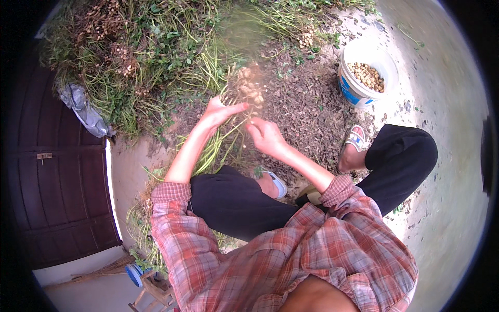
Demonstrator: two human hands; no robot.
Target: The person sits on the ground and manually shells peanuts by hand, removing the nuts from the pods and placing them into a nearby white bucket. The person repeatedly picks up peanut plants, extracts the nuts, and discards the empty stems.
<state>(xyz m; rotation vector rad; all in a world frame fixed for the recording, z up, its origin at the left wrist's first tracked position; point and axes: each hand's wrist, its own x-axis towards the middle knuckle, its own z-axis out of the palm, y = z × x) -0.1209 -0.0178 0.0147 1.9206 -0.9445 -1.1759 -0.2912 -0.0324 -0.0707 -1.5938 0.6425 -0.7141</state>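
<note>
My left hand [218, 114] grips a bunch of uprooted peanut plants, its thumb laid across the stems. The green stems [212, 154] trail down beside my left forearm to my knee. Above the hand, the root end carries a cluster of pale peanut pods [249, 90], blurred at its upper edge. Close below these pods is my right hand [267, 136], fingers curled in and thumb against the forefinger. Whether a pod or stalk sits between those fingertips cannot be made out. One small pod [244, 146] shows just under the stems, left of the right hand.
A white plastic bucket [349, 93] with a blue label holds picked peanuts [366, 76] at the right. Piled peanut plants [156, 58] spread across the upper left. Dry leaf litter [304, 97] covers the ground ahead. A dark door [62, 187] and wooden stool [154, 288] are left.
</note>
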